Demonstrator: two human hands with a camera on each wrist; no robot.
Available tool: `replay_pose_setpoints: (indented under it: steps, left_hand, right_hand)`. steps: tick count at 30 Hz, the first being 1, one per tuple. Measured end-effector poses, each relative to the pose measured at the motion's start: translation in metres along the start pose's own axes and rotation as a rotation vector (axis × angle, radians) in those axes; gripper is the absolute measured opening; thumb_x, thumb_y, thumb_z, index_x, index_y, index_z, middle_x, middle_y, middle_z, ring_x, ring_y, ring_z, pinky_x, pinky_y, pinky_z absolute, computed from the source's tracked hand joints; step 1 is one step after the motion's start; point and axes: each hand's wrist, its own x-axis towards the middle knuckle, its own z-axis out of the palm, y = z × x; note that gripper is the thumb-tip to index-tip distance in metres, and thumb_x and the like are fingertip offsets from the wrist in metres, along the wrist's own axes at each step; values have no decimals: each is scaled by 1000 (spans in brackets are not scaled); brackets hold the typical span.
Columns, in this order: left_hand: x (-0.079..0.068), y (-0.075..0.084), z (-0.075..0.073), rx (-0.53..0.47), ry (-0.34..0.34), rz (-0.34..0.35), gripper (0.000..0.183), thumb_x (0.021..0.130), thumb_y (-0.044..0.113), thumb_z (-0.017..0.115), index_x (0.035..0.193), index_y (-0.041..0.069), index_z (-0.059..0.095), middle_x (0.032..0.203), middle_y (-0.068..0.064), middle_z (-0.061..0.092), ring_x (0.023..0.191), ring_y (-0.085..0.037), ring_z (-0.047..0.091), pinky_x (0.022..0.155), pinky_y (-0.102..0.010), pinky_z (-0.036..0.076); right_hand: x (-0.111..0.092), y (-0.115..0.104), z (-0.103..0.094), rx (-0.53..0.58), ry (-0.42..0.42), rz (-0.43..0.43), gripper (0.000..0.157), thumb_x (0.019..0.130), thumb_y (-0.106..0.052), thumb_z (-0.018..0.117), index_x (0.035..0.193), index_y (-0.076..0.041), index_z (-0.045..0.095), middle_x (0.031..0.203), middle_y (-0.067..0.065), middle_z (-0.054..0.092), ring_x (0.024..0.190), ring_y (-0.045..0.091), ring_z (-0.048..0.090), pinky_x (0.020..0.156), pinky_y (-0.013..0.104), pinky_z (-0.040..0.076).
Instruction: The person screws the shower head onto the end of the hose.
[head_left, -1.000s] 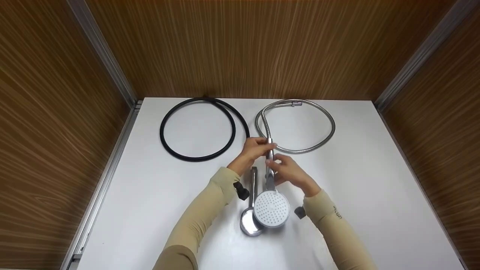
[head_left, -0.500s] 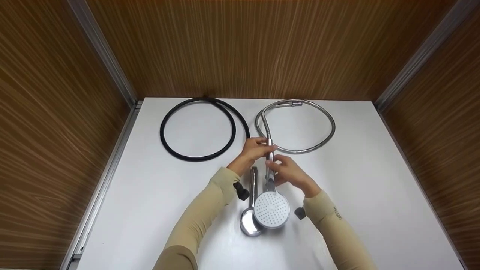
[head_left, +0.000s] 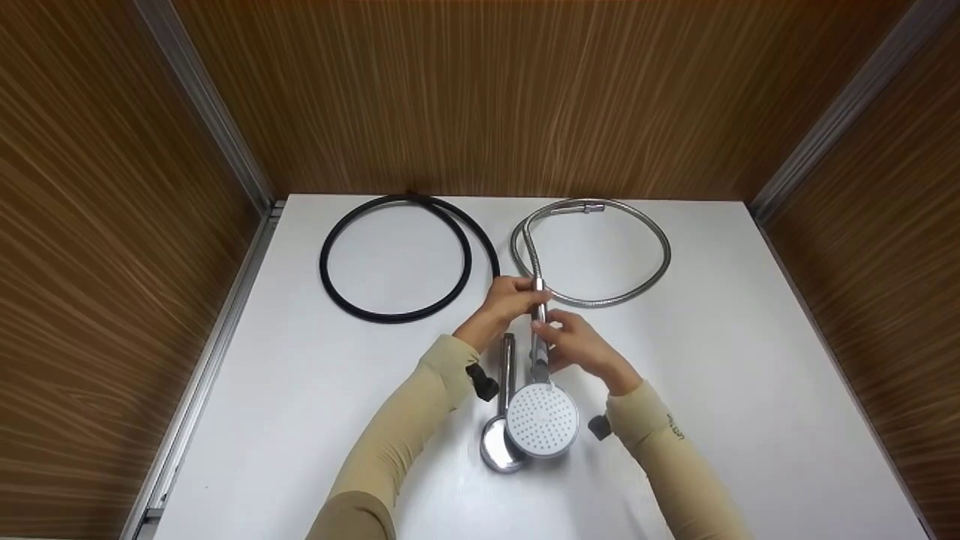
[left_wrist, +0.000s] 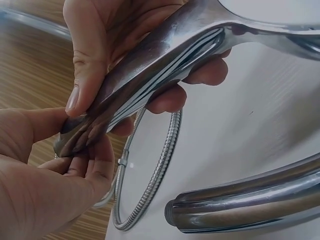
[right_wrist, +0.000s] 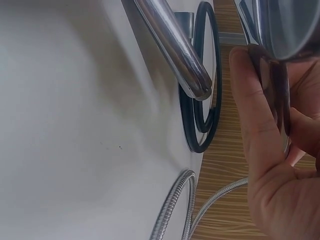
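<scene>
My right hand (head_left: 581,343) grips the chrome handle of a shower head (head_left: 543,420), whose white nozzle face points up. At the handle's far end, my left hand (head_left: 510,300) pinches the end fitting (head_left: 538,284) of a silver metal shower hose (head_left: 664,259). In the left wrist view, the left fingers (left_wrist: 102,160) wrap the chrome tip right beside the right thumb (left_wrist: 87,75). The joint itself is hidden by the fingers. A second chrome shower head (head_left: 501,444) lies on the table, partly under the held one, its threaded handle end (left_wrist: 172,212) bare.
A black hose (head_left: 375,318) lies coiled at the back left of the white table (head_left: 750,375), its near end behind the left hand. The silver hose's other fitting (head_left: 593,208) lies at the back. Wood-grain panels (head_left: 480,97) enclose the back and sides.
Both hands keep their places and grips. The held shower head has shifted only very slightly.
</scene>
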Motion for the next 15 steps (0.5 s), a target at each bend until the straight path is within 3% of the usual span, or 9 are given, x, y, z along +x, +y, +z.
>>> replay_pose_setpoints:
  steps: [15]
  left_hand:
    - [3, -3, -4, -113, -71, -19, 14, 91, 2, 77, 102, -7, 76, 74, 7, 70, 71, -6, 68, 76, -21, 61]
  right_hand:
    - [1, 1, 0, 13, -15, -7, 50, 111, -32, 54, 139, 10, 49, 97, 12, 62, 70, 21, 75, 70, 40, 67]
